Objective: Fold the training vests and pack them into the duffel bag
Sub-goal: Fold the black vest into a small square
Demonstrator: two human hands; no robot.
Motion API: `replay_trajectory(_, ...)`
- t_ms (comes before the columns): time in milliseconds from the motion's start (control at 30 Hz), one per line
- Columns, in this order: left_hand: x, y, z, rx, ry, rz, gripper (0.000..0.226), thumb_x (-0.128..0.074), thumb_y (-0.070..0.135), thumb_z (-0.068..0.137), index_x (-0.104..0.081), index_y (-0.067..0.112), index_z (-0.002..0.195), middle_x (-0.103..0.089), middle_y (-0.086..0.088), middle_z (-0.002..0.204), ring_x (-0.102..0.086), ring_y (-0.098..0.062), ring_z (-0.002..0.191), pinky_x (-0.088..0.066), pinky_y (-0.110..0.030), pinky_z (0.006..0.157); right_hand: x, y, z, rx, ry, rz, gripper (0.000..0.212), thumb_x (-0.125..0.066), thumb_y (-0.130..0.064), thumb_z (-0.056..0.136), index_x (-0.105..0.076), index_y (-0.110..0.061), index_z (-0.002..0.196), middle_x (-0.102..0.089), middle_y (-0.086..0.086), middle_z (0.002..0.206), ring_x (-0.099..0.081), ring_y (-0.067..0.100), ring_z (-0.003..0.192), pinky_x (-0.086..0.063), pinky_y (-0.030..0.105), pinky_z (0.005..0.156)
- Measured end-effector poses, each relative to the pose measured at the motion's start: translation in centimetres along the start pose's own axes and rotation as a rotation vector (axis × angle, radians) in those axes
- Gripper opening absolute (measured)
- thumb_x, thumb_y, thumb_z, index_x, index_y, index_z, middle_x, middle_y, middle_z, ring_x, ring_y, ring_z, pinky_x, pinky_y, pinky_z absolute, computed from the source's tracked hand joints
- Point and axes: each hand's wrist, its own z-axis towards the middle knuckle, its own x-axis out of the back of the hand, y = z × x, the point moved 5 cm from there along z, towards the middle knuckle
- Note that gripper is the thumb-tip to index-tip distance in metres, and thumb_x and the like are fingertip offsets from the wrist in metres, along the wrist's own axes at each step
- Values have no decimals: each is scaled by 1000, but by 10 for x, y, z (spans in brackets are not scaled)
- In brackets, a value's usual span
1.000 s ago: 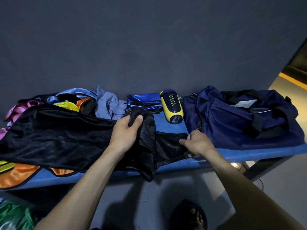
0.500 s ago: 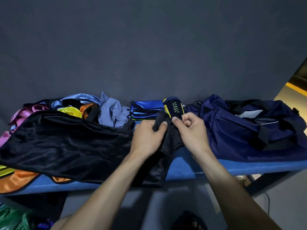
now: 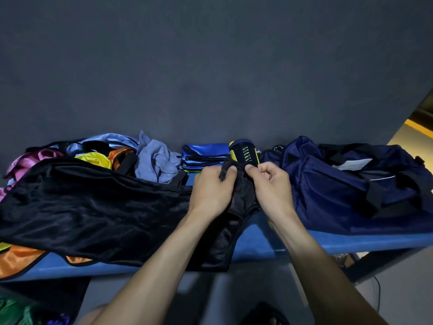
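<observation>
Head view: the left hand (image 3: 212,192) and right hand (image 3: 269,186) sit close together, each pinching the bunched end of the black vest (image 3: 93,212) with curled fingers. The vest spreads leftward over the blue worktop (image 3: 257,240), its lower edge hanging off the front. Behind the hands lie folded blue vests (image 3: 203,156) and a yellow-and-black bottle (image 3: 244,152). A loose pile of vests (image 3: 105,156) sits at back left; the navy duffel (image 3: 346,184) rests at right.
</observation>
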Motion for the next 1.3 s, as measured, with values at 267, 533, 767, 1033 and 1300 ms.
replay_trajectory(267,37,14,4,-83,273,125,38,-61,41,94,-52,13,71,-54,2,59,-54,-22,64,-41,-37,60,-4,5,-7,-171,-29,131,32,-74,-31,87,-60,-2,81,-48,11,70,-41,21,67,-33,35,65)
replay_trajectory(533,6,24,-1,-103,37,261,42,-59,41,95,-45,14,65,-53,0,60,-54,-36,74,-36,-40,60,-14,-9,-14,-101,-77,228,51,-74,-41,76,-49,3,76,-44,11,78,-35,25,74,-27,42,65)
replay_trajectory(767,5,17,-2,53,-152,-88,54,-50,50,102,-37,15,64,-34,9,58,-32,-13,57,-25,-36,57,-12,-15,-16,-40,-90,215,61,-72,-48,79,-49,8,83,-46,14,75,-35,25,73,-28,41,65)
replay_trajectory(1033,-3,22,-12,124,-311,-390,44,-45,21,109,-61,15,69,-53,6,49,-49,-5,41,-41,-18,40,-18,-12,-19,-69,-145,188,62,-84,-58,69,-54,-5,81,-48,22,70,-41,27,71,-40,54,54)
replay_trajectory(1300,-9,2,2,164,-462,-577,30,-38,7,109,-65,11,122,-72,-8,93,-68,-17,77,-60,-30,70,14,-1,0,-200,-222,-20,10,-68,-6,84,-65,-16,83,-54,14,77,-45,22,69,-34,31,56)
